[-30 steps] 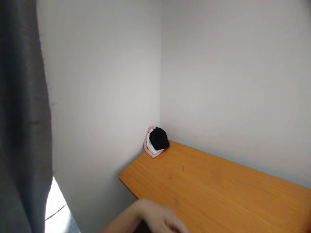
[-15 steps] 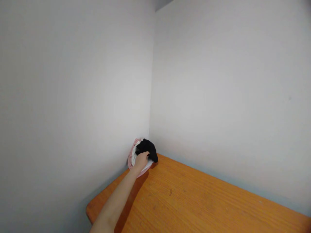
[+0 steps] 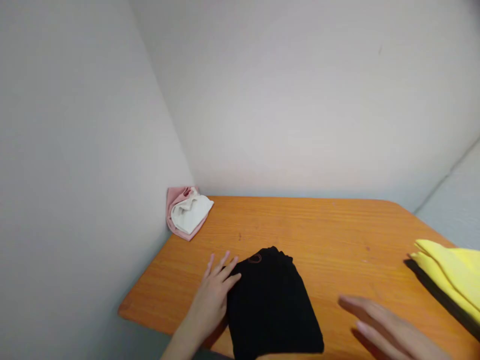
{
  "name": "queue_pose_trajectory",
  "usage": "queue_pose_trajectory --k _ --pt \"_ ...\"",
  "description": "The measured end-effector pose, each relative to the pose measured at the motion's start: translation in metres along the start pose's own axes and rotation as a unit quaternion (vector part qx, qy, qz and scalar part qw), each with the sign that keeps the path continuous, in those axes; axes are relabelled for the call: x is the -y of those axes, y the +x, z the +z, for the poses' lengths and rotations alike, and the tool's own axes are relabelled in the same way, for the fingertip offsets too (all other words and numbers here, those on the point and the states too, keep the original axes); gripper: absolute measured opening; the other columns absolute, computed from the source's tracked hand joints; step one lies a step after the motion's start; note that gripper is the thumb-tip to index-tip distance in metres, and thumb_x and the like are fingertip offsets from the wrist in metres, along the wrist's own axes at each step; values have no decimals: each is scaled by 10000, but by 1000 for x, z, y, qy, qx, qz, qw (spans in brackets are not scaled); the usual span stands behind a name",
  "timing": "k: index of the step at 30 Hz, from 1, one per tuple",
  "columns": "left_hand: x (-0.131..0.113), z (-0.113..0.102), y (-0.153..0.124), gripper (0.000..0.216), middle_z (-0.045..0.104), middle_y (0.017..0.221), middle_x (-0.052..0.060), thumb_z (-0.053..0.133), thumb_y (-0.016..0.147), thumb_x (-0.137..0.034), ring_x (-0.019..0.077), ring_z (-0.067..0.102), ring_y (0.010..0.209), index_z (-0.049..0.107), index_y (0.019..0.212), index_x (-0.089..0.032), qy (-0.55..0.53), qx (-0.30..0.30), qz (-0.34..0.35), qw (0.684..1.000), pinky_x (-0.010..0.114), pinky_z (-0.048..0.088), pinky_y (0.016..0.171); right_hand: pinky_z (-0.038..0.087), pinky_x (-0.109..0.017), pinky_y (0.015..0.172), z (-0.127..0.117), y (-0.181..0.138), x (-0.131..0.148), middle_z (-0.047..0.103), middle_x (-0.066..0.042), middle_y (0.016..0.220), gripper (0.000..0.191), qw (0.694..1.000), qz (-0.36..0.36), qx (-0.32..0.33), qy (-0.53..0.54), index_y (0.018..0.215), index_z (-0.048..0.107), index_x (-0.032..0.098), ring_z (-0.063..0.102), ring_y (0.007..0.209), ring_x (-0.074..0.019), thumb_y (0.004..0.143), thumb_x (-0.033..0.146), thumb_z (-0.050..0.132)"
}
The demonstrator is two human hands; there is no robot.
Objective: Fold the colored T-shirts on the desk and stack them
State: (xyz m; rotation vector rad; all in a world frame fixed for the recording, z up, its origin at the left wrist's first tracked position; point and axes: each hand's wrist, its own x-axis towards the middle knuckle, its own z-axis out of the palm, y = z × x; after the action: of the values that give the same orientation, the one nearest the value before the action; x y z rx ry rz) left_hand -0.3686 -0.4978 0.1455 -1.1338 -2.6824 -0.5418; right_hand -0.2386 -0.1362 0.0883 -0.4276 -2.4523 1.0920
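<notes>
A folded black garment (image 3: pixel 272 305) lies on the near part of the wooden table (image 3: pixel 315 230), with a small reddish ring mark and a bunched edge at its far end. My left hand (image 3: pixel 213 295) rests at its left side, fingers spread and fingertips touching the cloth. Off to the right, apart from the garment, my right hand (image 3: pixel 390 327) hovers over the tabletop. Its fingers are stretched out, slightly blurred, and hold nothing.
In the far left corner, a folded white cloth (image 3: pixel 191 214) lies on a pink cloth (image 3: pixel 173 200) against the wall. At the right edge sits a folded yellow cloth (image 3: pixel 455 272) on top of a dark cloth (image 3: pixel 438 290). Walls border the table's back and left.
The black garment was in one hand at the corner pile; now it lies at the front of the table. Both hands are now in view, and the camera has turned right and down.
</notes>
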Motion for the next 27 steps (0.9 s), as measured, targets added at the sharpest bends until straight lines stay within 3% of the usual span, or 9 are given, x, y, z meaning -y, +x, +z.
queue_pose_trajectory --k 2,5,7,10,12,17,22,25,27 --pt "-35 5 5 494 548 1367 42 378 837 -27 236 451 1300 609 1203 -267 -40 -30 -16 999 493 318 1125 348 -507 1105 12 4 12 626 -103 1202 350 993 -67 95 -34 1110 713 251 522 1191 -314 851 441 574" --pt "-88 23 12 255 648 1035 77 386 967 -321 240 593 990 623 1014 -240 -113 -4 -53 992 416 488 904 292 -516 1132 40 6 39 571 -124 1280 374 983 -128 106 -79 1123 694 189 430 1286 -300 866 268 434" --pt "-113 39 14 326 637 998 117 469 913 -510 301 586 970 625 959 -227 -113 18 -97 989 464 486 879 331 -465 1117 55 -1 53 542 -133 1305 426 981 -152 105 -62 1150 661 165 430 1280 -270 811 166 405" --pt "-129 56 11 565 595 1165 197 641 736 -630 410 508 1139 623 1094 -195 -107 24 -144 984 532 410 1000 442 -419 1020 62 -17 60 575 -155 1192 435 981 -152 119 -9 1171 612 140 528 1141 -261 789 160 405" --pt "-131 55 7 602 585 1203 208 684 703 -569 417 486 1182 613 1152 -175 -115 37 -140 983 519 381 1046 481 -389 973 60 -27 58 586 -148 1151 420 979 -147 136 34 1206 580 144 557 1097 -256 824 203 417" --pt "-118 30 -6 249 673 1004 88 556 792 -304 285 620 974 659 1002 -220 -154 69 -112 979 410 489 905 443 -354 1039 57 -44 53 547 -113 1288 433 965 -111 163 171 1295 477 200 526 1206 -227 874 294 515" --pt "-88 20 -32 346 677 1158 86 483 905 -439 263 618 1070 666 1096 -215 -300 -29 -163 939 369 486 953 511 -339 950 30 -48 52 579 -127 1250 410 950 -24 117 288 1204 482 210 591 1128 -232 862 412 586" --pt "-79 14 -47 404 654 1221 88 475 925 -475 247 594 1143 627 1175 -197 -390 -83 -172 901 351 457 1013 491 -353 979 -2 -44 48 586 -115 1250 458 965 -17 56 256 1213 529 218 574 1149 -248 823 438 626" --pt "-79 3 -53 431 638 1242 93 480 923 -489 245 574 1179 596 1206 -187 -385 -139 -182 894 349 449 1026 491 -352 969 -27 -41 50 611 -97 1201 397 978 -39 34 201 1154 593 228 576 1134 -256 813 429 620"
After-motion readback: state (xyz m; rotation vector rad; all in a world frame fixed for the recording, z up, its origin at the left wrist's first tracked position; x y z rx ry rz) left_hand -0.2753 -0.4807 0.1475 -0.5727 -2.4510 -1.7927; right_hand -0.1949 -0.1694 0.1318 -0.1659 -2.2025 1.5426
